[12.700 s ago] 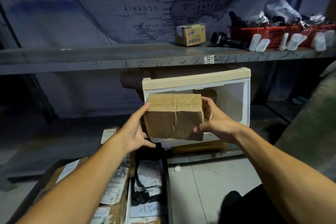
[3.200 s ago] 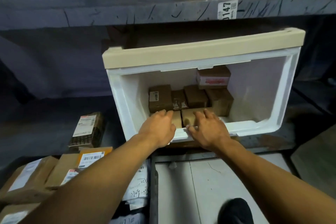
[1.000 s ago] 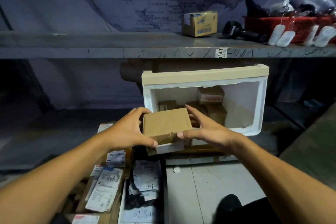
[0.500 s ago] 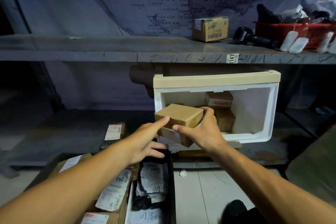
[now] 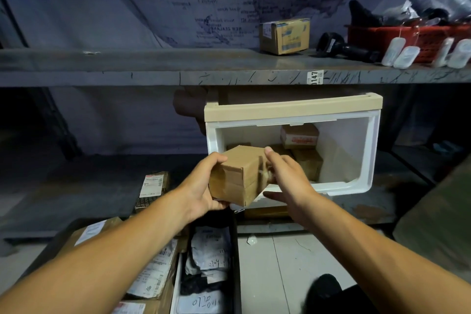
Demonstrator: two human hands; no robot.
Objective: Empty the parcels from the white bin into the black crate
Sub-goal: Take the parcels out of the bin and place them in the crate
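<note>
shelf behind; left hand (image 5: 201,187) grips cardboard box (image 5: 238,176) (right hand (image 5: 288,177) open beside)

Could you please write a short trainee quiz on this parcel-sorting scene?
1. True or false: the white bin is already empty.
2. Which hand grips the brown box? A) left hand B) right hand C) neither
3. Fill in: the number label on the shelf edge ends in ___.

Key: 1 false, parcels remain inside; 2 A, the right hand is open beside it; 3 147.
</note>
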